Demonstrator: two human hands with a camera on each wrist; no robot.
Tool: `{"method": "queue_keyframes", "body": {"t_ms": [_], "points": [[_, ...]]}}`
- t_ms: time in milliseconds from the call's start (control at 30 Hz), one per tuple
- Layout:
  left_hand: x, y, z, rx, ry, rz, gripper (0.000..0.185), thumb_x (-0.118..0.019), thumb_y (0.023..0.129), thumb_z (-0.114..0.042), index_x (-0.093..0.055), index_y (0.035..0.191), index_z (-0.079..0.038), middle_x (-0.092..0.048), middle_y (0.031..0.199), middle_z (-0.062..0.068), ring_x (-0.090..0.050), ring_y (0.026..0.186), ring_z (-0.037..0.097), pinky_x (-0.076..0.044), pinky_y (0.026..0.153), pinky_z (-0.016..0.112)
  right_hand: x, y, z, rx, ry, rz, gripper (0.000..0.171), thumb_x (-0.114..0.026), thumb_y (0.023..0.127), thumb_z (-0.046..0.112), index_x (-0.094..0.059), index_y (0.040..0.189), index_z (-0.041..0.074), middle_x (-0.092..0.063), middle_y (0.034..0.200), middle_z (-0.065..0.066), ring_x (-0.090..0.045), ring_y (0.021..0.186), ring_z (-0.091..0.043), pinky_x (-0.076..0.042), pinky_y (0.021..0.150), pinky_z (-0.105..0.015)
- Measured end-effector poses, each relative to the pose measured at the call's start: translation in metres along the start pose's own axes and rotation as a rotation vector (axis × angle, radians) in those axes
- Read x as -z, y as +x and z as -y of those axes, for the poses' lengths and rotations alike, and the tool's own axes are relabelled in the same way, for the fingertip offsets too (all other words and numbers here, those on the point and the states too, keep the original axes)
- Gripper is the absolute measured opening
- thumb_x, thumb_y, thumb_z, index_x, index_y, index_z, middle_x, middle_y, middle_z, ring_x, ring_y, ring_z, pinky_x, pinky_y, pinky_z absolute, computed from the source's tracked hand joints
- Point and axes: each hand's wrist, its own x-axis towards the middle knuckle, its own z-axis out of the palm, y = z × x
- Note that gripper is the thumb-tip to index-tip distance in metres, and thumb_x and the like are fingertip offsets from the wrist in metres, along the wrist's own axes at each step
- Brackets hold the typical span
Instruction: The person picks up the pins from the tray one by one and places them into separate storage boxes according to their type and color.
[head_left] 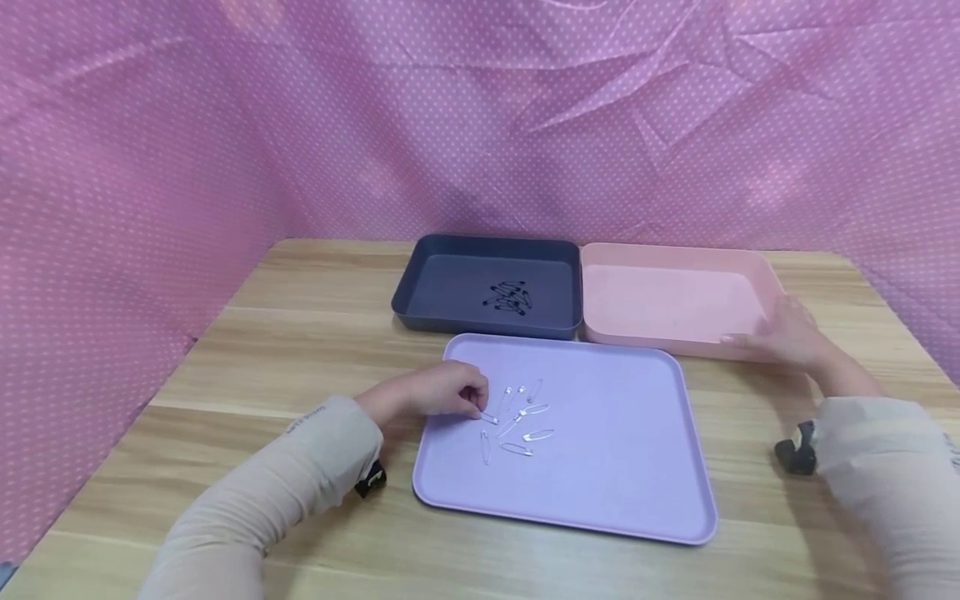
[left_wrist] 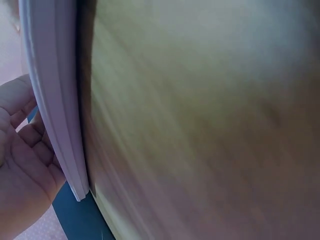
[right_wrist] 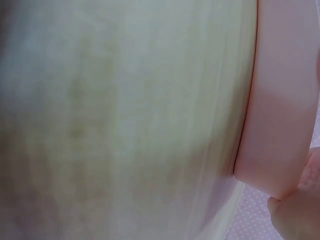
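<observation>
In the head view my left hand (head_left: 452,388) is over the left part of the lilac tray (head_left: 615,450), thumb and forefinger pinching the end of a silver safety pin (head_left: 490,419). Several more silver safety pins (head_left: 517,449) lie scattered just beside it. In the left wrist view the tray's rim hides the fingertips. My right hand (head_left: 791,335) rests at the front right corner of the pink tray (head_left: 675,342), its thumb stretched along the front rim and its fingers by the right side. The right wrist view shows this hand partly, against the tray's outer wall.
Left of the pink tray, a dark grey tray (head_left: 450,283) holds a small heap of black safety pins (head_left: 512,297). Both stand behind the lilac tray on a wooden table (head_left: 300,350). A pink dotted cloth (head_left: 480,117) hangs behind and at the sides.
</observation>
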Motion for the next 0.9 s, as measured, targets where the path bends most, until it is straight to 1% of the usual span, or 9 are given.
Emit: {"method": "queue_keyframes", "body": {"t_ms": [133, 233, 367, 467, 533, 600, 733, 833, 900], "points": [[0.001, 0.001, -0.001, 0.013, 0.025, 0.0, 0.01, -0.064, 0.077, -0.01, -0.056, 0.072, -0.014, -0.049, 0.069, -0.007, -0.045, 0.066, 0.007, -0.04, 0.063, 0.021, 0.001, 0.001, 0.001, 0.006, -0.001, -0.012, 0.101, -0.064, 0.074, 0.039, -0.003, 0.124, -0.024, -0.015, 0.118, -0.046, -0.013, 0.11, -0.056, -0.008, 0.091, -0.061], [0.002, 0.003, -0.003, 0.022, 0.051, 0.012, 0.011, -0.063, 0.077, -0.012, -0.055, 0.071, -0.015, -0.049, 0.068, -0.008, -0.045, 0.066, 0.007, -0.039, 0.064, 0.021, 0.002, 0.001, 0.0, -0.001, 0.004, -0.002, 0.102, -0.063, 0.075, 0.039, -0.001, 0.123, -0.025, -0.011, 0.12, -0.047, -0.008, 0.112, -0.056, -0.005, 0.092, -0.06], [0.004, 0.006, -0.004, 0.019, 0.095, 0.039, 0.012, -0.063, 0.077, -0.013, -0.055, 0.069, -0.015, -0.048, 0.067, -0.009, -0.045, 0.065, 0.007, -0.038, 0.064, 0.021, 0.001, 0.0, 0.002, -0.016, 0.027, 0.005, 0.105, -0.064, 0.074, 0.039, 0.003, 0.125, -0.022, -0.008, 0.122, -0.046, -0.004, 0.114, -0.056, -0.002, 0.092, -0.06], [0.007, 0.008, -0.006, 0.026, 0.111, 0.051, 0.012, -0.063, 0.078, -0.012, -0.054, 0.069, -0.014, -0.049, 0.066, -0.008, -0.045, 0.065, 0.007, -0.039, 0.064, 0.021, -0.001, 0.0, 0.002, -0.014, 0.035, -0.018, 0.104, -0.066, 0.072, 0.039, -0.001, 0.127, -0.02, -0.014, 0.121, -0.045, -0.01, 0.112, -0.056, -0.006, 0.091, -0.061], [0.01, 0.011, -0.007, 0.035, 0.113, 0.056, 0.012, -0.062, 0.078, -0.012, -0.054, 0.069, -0.014, -0.05, 0.065, -0.009, -0.046, 0.065, 0.007, -0.039, 0.065, 0.021, -0.001, -0.001, 0.001, -0.01, 0.034, -0.03, 0.102, -0.066, 0.072, 0.039, -0.004, 0.125, -0.022, -0.016, 0.119, -0.045, -0.012, 0.11, -0.056, -0.008, 0.09, -0.062], [0.013, 0.014, -0.009, 0.028, 0.119, 0.055, 0.012, -0.062, 0.078, -0.012, -0.054, 0.07, -0.014, -0.05, 0.065, -0.008, -0.046, 0.065, 0.007, -0.039, 0.065, 0.021, -0.002, 0.0, 0.0, -0.003, 0.027, -0.042, 0.1, -0.067, 0.072, 0.038, -0.007, 0.124, -0.024, -0.018, 0.117, -0.045, -0.015, 0.108, -0.056, -0.01, 0.089, -0.061], [0.019, 0.022, -0.014, -0.031, 0.15, 0.026, 0.012, -0.062, 0.078, -0.013, -0.054, 0.069, -0.014, -0.049, 0.064, -0.009, -0.045, 0.064, 0.007, -0.038, 0.065, 0.021, -0.002, 0.001, -0.001, 0.004, 0.004, -0.048, 0.099, -0.067, 0.072, 0.037, -0.009, 0.121, -0.026, -0.02, 0.116, -0.045, -0.017, 0.107, -0.056, -0.01, 0.089, -0.061], [0.024, 0.031, -0.02, -0.069, 0.135, -0.004, 0.013, -0.061, 0.079, -0.012, -0.053, 0.069, -0.013, -0.048, 0.063, -0.008, -0.044, 0.063, 0.006, -0.038, 0.062, 0.021, -0.001, 0.0, 0.0, -0.017, 0.018, -0.019, 0.104, -0.066, 0.073, 0.039, -0.001, 0.124, -0.024, -0.011, 0.121, -0.046, -0.008, 0.113, -0.056, -0.004, 0.092, -0.06], [0.028, 0.038, -0.023, -0.063, 0.104, -0.008, 0.012, -0.06, 0.08, -0.011, -0.054, 0.07, -0.013, -0.048, 0.064, -0.008, -0.044, 0.062, 0.005, -0.038, 0.06, 0.02, 0.0, -0.001, 0.0, -0.029, 0.022, -0.007, 0.106, -0.065, 0.073, 0.039, 0.003, 0.125, -0.023, -0.008, 0.123, -0.046, -0.004, 0.114, -0.056, -0.002, 0.092, -0.06]]}}
